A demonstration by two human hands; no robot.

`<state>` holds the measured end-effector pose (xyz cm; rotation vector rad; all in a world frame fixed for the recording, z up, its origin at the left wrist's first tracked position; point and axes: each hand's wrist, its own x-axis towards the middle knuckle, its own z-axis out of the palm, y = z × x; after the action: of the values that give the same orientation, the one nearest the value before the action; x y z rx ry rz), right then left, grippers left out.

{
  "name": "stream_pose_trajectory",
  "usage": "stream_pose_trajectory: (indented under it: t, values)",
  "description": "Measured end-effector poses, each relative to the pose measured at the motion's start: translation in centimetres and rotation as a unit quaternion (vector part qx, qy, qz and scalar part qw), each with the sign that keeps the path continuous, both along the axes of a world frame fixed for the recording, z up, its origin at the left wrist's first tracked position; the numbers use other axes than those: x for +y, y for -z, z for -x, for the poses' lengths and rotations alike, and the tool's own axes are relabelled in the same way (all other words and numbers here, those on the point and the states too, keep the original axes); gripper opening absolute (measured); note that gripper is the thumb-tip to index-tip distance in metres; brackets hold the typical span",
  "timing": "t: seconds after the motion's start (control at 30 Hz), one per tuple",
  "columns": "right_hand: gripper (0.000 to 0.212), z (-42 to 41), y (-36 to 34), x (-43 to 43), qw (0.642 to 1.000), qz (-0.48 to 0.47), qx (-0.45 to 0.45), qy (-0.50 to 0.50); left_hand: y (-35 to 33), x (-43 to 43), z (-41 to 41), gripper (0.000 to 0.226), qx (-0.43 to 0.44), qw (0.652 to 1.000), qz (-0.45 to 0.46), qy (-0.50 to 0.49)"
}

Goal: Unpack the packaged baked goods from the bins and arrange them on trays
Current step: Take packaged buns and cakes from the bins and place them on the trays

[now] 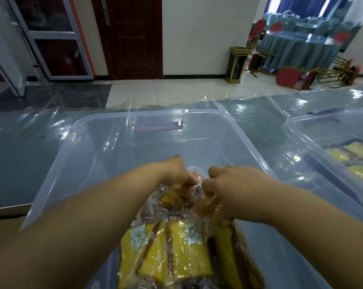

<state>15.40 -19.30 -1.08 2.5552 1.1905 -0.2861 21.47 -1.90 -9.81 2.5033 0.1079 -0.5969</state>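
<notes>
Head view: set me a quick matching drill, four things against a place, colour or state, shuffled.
Things:
1 bag of cakes
2 near bin handle
3 second bin
4 chair

States:
A pale purple
B red
C at the right, cakes inside
D gripped by left hand and right hand

Pairs: 1-D, 2-A, 3-C, 4-B.

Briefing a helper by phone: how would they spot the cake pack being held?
Start at the clear bin nearest the person. Among its wrapped yellow cakes, the held pack is the one whose top the left hand and right hand pinch, by a barcode.
</notes>
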Motion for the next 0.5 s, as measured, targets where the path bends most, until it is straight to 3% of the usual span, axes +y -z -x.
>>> stream_pose_trajectory:
  t: [0.17,0.3,0.5]
  values:
    - [0.045,-0.3,0.4,0.0,1.000,0.006,0.009,0.004,0.1,-0.9,-0.1,0.055,-0.025,0.995,0.050,-0.087]
    - [0.049,-0.4,0.2,0.1,1.000,0.009,0.017,0.011,-1.4,-0.7,0.4,0.038,-0.012,0.993,0.080,-0.087]
    - [0.035,-0.2,-0.8,0.5,1.000,-0.011,0.001,0.026,-4.8,1.2,2.6,0.047,-0.069,0.991,0.073,-0.091]
